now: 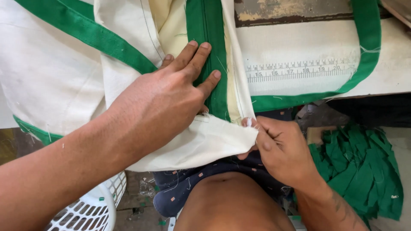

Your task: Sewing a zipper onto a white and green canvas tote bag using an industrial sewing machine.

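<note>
Pressing flat on the work, the left hand (165,96) was spread wide, palm down, with its fingertips (204,46) laid across the green binding strip (205,25) that ran straight away from them up the cream cloth (55,81). Nothing was gripped there; the cloth was simply pinned under the open palm. Just beyond the thumb side of that hand, the right hand (280,149) was closed in a pinch, and the near corner of the cream cloth was held between its thumb and fingers, the frayed edge drawn taut between the two hands. The cloth itself was found directly beneath the left hand and hung down off the table edge toward the lap below both wrists. Past the right hand's knuckles, a printed measuring scale (299,69) was seen on the table top (394,64), ringed by a curved loop of green binding (368,42). Beside the right wrist, on its outer side, a heap of green fabric offcuts (364,171) was piled. Under the left forearm, a white plastic basket (92,209) with a lattice wall was caught in view, well apart from both hands.
</note>
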